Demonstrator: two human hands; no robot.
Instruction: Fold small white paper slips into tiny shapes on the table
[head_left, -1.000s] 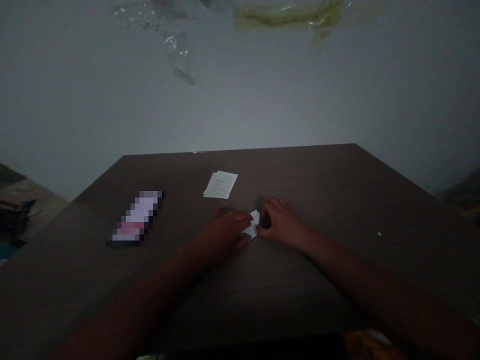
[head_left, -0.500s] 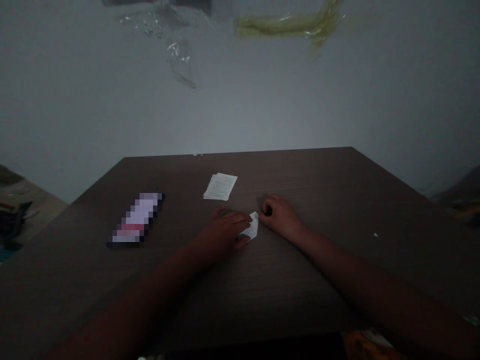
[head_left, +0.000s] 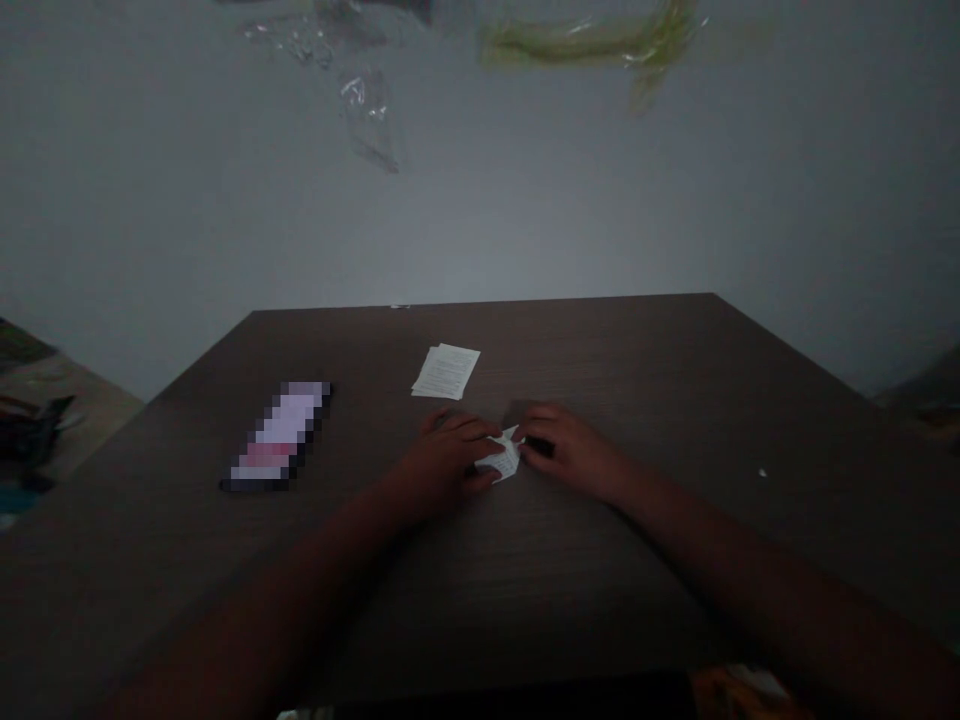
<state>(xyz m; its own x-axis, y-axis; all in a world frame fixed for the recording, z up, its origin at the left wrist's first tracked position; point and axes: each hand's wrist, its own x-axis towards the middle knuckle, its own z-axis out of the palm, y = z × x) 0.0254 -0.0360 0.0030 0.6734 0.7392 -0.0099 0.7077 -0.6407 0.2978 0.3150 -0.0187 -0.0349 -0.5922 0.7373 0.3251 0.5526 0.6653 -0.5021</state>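
A small folded piece of printed paper (head_left: 505, 464) lies on the brown table between my two hands. My left hand (head_left: 450, 458) rests on its left part, the fingers pressing it down against the tabletop and covering some of it. At the paper's right edge, the curled fingers of my right hand (head_left: 562, 450) pinch its upper right corner. Just beyond my left hand lies a short stack of printed paper sheets (head_left: 447, 372), touched by neither hand.
A phone (head_left: 279, 436) with a blurred screen lies on the left of the table (head_left: 645, 350). A tiny white scrap (head_left: 762, 472) is on the right. Behind the table's far edge stands a pale wall (head_left: 562, 200) with clear and yellow tape (head_left: 585, 45).
My right hand has come down onto the paper's right corner and its fingers have closed there. That corner now looks bent. My left hand stays on the paper.
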